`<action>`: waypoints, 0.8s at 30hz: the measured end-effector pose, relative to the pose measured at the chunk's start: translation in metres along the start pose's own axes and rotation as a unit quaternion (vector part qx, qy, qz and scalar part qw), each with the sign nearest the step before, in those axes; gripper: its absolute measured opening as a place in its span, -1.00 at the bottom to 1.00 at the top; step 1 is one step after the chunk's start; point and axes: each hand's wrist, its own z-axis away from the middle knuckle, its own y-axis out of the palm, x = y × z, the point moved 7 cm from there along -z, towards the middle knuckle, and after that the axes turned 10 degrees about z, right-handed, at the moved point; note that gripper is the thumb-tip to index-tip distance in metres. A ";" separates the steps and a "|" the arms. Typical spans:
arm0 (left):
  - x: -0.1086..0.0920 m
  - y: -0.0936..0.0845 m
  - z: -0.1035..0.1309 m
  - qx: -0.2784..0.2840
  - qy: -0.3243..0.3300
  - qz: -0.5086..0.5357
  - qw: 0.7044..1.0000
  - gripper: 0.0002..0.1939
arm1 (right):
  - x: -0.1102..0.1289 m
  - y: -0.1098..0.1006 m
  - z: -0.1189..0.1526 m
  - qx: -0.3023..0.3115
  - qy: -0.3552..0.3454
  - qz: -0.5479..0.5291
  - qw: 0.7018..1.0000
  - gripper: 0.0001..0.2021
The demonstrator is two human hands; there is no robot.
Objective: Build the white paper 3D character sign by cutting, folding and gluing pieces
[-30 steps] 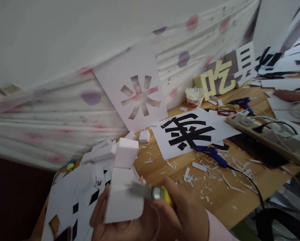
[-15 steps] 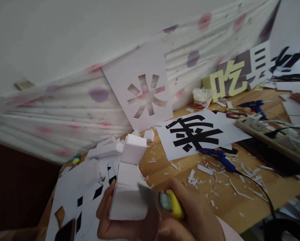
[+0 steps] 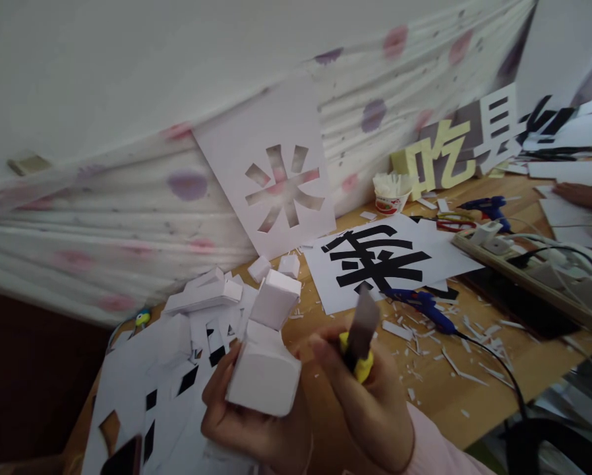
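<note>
My left hand (image 3: pixel 256 422) is closed around a white foam-board block (image 3: pixel 264 379), whose folded shape reaches up and away from me over the table. In my right hand (image 3: pixel 370 402) is a utility knife (image 3: pixel 359 359) with a yellow and black handle. Its broad blade (image 3: pixel 365 323) points upward, apart from the block and to the right of it. Several white box-like pieces (image 3: pixel 207 290) lie just beyond my left hand. White sheets with black shapes and cut-outs (image 3: pixel 128 369) spread to the left of it.
A blue glue gun (image 3: pixel 427 310) and its cord lie among white scraps, with a power strip (image 3: pixel 523 270) to the right. A sheet with a black character (image 3: pixel 382 260) lies behind. A cut-out board (image 3: pixel 276 132) leans on the wall. Another person's hand (image 3: pixel 583 194) rests at far right.
The knife has lifted off the block and swung right, its blade turning upward. My left hand has tilted the block slightly. The view has shifted a little to the right.
</note>
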 end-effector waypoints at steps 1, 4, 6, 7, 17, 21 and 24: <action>-0.001 -0.003 -0.003 -0.007 0.007 0.009 1.000 -0.34 | -0.005 -0.008 -0.004 -0.017 -0.003 0.019 1.000 -0.80; 0.007 -0.007 -0.015 0.043 -0.006 0.029 0.999 -0.31 | -0.018 -0.028 -0.018 -0.026 -0.018 0.100 0.994 -0.65; 0.015 -0.008 -0.021 0.086 -0.032 0.033 0.995 -0.29 | -0.021 -0.038 -0.025 -0.011 -0.037 0.171 0.984 -0.61; 0.017 -0.009 -0.023 0.105 -0.043 0.035 0.993 -0.28 | -0.020 -0.040 -0.027 -0.001 -0.047 0.197 0.979 -0.65; 0.025 -0.001 -0.022 0.179 -0.193 0.064 0.963 -0.26 | 0.012 -0.008 -0.001 0.115 -0.181 0.232 0.949 -0.50; 0.028 -0.003 -0.016 0.197 -0.246 0.078 0.946 -0.20 | 0.007 -0.002 0.003 0.143 -0.191 0.257 0.937 -0.29; 0.025 -0.012 -0.017 0.182 -0.212 0.029 0.960 -0.20 | 0.006 0.002 0.006 0.187 -0.189 0.217 0.939 -0.30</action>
